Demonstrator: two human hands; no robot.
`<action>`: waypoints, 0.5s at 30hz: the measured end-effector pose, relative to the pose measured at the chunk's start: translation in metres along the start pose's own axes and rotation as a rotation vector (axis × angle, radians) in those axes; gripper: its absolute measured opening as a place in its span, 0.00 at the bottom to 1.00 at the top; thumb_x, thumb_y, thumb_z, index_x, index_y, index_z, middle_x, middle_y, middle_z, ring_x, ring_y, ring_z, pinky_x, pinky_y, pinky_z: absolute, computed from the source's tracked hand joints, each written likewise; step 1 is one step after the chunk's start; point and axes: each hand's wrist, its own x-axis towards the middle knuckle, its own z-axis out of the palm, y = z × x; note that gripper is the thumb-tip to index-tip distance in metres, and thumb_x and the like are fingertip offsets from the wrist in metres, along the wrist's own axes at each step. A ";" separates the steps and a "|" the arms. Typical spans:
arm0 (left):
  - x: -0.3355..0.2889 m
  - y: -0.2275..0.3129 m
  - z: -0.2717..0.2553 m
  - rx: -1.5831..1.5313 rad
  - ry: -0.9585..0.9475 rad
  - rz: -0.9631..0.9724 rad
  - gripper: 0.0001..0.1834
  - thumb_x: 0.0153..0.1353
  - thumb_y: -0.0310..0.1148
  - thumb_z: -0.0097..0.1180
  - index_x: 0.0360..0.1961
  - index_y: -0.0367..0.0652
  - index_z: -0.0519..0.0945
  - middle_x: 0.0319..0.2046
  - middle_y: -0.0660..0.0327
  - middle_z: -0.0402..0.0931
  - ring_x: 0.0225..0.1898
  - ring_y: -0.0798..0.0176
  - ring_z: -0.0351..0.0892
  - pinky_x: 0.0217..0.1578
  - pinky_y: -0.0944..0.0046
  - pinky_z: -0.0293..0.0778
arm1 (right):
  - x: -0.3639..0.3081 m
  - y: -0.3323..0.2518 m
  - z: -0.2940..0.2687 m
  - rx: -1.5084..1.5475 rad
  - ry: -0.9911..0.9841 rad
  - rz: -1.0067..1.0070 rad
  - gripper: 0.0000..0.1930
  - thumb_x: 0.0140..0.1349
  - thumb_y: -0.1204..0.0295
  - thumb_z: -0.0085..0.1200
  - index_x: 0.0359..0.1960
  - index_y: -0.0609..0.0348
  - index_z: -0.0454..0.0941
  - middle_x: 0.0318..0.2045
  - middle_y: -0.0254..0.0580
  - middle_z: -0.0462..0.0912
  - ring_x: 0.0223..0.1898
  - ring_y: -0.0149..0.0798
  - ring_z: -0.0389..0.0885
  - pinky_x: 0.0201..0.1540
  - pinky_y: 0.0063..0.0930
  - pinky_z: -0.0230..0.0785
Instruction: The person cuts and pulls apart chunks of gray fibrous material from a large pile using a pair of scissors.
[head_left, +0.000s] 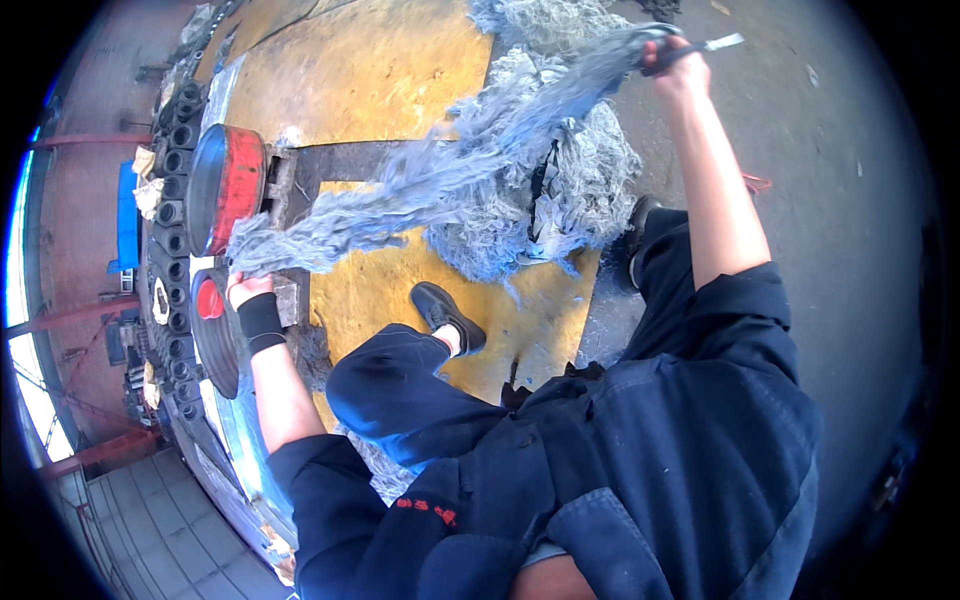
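A long bundle of grey, shaggy fibre [400,196] stretches slantwise between my two hands. My left hand [246,287], with a black wristband, is closed on its lower left end, close to the red-rimmed drum. At the upper right, my right hand [682,74] is raised and closed round the other end. A dark strap-like thing with a pale tip [724,43] sticks out of that hand; its kind is unclear. Under the bundle lies a big heap of the same grey fibre [585,190], with a dark strip in it.
A red and black round drum [238,190] stands at left, beside a lower round container with a red disc [209,299]. Beyond them run several dark ring-shaped parts [176,215]. Yellow boards [360,75] lie on the grey floor [800,200]; my shoe [446,315] rests on one.
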 end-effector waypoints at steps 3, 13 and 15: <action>0.016 0.011 -0.013 0.093 0.069 0.026 0.25 0.51 0.35 0.38 0.50 0.35 0.71 0.53 0.50 0.70 0.57 0.45 0.66 0.60 0.41 0.56 | 0.029 -0.028 -0.014 0.199 0.157 -0.081 0.08 0.62 0.74 0.44 0.37 0.69 0.70 0.37 0.55 0.73 0.30 0.51 0.77 0.25 0.41 0.76; 0.014 -0.011 -0.003 0.132 -0.048 -0.042 0.20 0.55 0.32 0.41 0.47 0.35 0.72 0.50 0.49 0.73 0.54 0.47 0.69 0.56 0.44 0.63 | 0.086 -0.028 -0.034 0.113 -0.244 -0.134 0.08 0.60 0.77 0.47 0.40 0.67 0.71 0.32 0.49 0.76 0.33 0.49 0.76 0.32 0.45 0.72; 0.005 -0.027 0.021 0.175 -0.054 -0.019 0.19 0.56 0.32 0.42 0.47 0.35 0.72 0.50 0.49 0.73 0.53 0.48 0.70 0.56 0.46 0.64 | 0.070 -0.018 -0.030 -0.115 -0.376 -0.141 0.10 0.60 0.75 0.48 0.42 0.67 0.71 0.34 0.48 0.77 0.35 0.47 0.77 0.37 0.43 0.73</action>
